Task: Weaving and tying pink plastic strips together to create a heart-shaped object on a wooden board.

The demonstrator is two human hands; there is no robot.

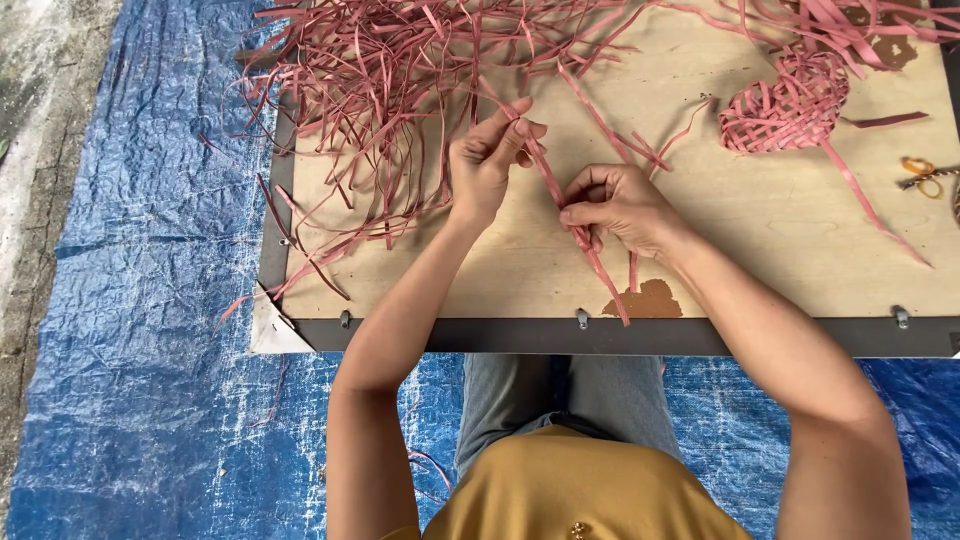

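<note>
1. The left hand (487, 155) pinches the upper end of a few pink strips (556, 190) between thumb and fingertips, closed on them above the wooden board (520, 265).
2. The right hand (617, 207) is curled shut around the same pink strips lower down, fingers folded over them near the middle of the board.
3. The pink strips run on a slant: their long axis goes from upper left, at the left hand, down to lower right, and the loose tails point toward the board's near edge, ending just beside a brown patch (648, 298) in the wood.
4. No package, label or sign shows among these things.
5. A big loose heap of pink strips (380, 80) lies spread over the board's far left part, some ends trailing off the edge onto the blue tarp (150, 300); it lies just beyond the left hand.
6. A half-woven pink piece (790, 100) rests on the board to the far right, well apart from both hands, with one long strand trailing from it.
7. Scissors with orange handles (925, 177) lie at the right edge of the board.
8. A dark frame (640, 335) with metal clips edges the board's near side.
</note>
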